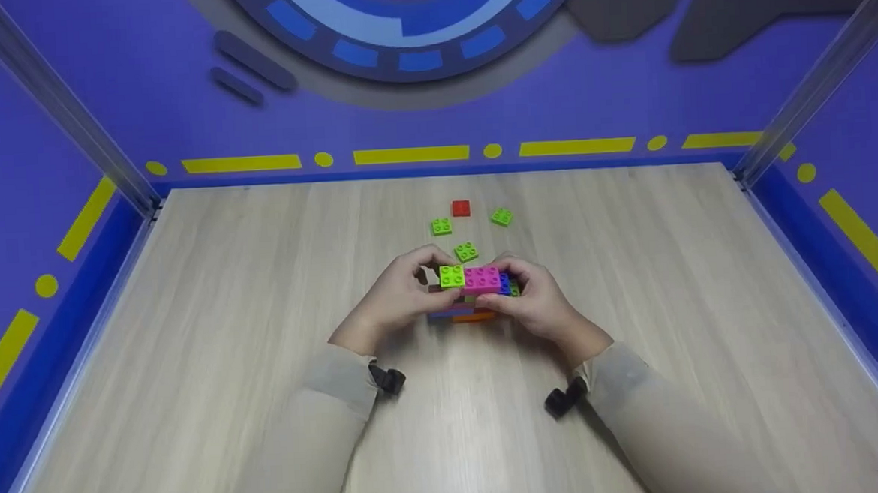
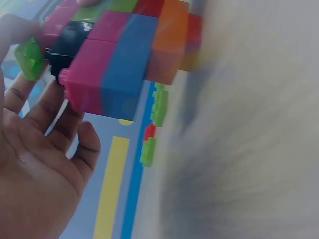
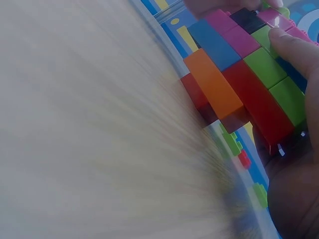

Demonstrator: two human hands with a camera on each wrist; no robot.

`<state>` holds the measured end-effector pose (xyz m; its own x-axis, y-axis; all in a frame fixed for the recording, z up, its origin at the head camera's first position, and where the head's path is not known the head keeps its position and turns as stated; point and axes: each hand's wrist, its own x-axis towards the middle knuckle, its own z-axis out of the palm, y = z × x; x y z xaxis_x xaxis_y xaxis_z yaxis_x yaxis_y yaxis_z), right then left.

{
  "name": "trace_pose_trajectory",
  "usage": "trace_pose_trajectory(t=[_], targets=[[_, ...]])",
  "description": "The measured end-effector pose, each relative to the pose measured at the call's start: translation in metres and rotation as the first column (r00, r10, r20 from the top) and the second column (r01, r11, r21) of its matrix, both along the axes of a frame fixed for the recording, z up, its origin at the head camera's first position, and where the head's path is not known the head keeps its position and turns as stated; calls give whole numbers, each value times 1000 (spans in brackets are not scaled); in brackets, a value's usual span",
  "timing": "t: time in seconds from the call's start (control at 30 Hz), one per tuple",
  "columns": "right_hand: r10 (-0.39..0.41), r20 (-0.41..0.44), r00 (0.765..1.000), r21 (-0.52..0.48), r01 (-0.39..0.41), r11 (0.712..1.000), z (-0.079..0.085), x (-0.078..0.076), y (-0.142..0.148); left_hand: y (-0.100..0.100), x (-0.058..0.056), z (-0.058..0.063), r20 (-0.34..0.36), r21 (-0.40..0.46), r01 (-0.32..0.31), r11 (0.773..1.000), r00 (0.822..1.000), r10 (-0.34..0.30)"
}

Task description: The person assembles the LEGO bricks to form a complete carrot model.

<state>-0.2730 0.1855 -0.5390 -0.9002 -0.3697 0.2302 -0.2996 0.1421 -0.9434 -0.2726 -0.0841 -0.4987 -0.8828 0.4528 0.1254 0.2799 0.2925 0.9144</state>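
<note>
Pressing crookedly could split the stack (image 1: pixel 481 279): left hand (image 1: pixel 400 292) pinches the lime brick (image 1: pixel 452 276) at its upper left, right hand (image 1: pixel 536 300) grips its right.

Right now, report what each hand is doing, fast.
Left hand: closed, pinching a lime green brick.
Right hand: closed, gripping the multicolored brick stack.

Wore long, plain beige sleeves (image 1: pixel 291 442), matte, lightly creased. Had a small, blocky black unit (image 1: pixel 392 383) on a short dark band (image 1: pixel 376 373) at the left cuff (image 1: pixel 349 364). Had a similar black unit (image 1: pixel 561 401) at the right cuff (image 1: pixel 607 365).
</note>
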Motion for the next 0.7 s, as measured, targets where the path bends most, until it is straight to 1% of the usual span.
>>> trace_pose_trajectory(t=[0.07, 0.2, 0.3, 0.4, 0.47, 0.53, 0.6, 0.63, 0.7], targets=[[-3, 7, 1000, 2, 3, 1000, 0, 0, 0, 1, -2, -6, 5, -11, 13, 1000, 1000, -13], [-3, 36, 999, 9, 3, 1000, 1, -2, 0, 1, -4, -13, 17, -33, 21, 999, 1000, -20], [8, 56, 998, 4, -9, 1000, 3, -5, 2, 1, -5, -14, 27, -19, 22, 1000, 999, -22], [8, 83, 997, -29, -5, 1000, 9, -8, 7, 1, -5, -15, 43, -6, 22, 1000, 999, -21], [-17, 116, 993, -80, 26, 996, 14, -12, 12, 1, -4, -16, 56, 3, 21, 1000, 998, -21], [-71, 126, 989, -91, 83, 992, 19, -19, 18, 1, -4, -17, 66, 10, 22, 1000, 998, -23], [-136, 137, 981, -44, 143, 989, 23, -27, 24, 1, -4, -19, 72, 14, 26, 1000, 997, -27], [-168, 130, 977, -1, 169, 986, 25, -32, 27, 1, -4, -20, 75, 18, 26, 999, 997, -28], [-210, 96, 973, 114, 199, 973, 27, -42, 31, 1, -3, -21, 83, 19, 26, 999, 996, -27]])
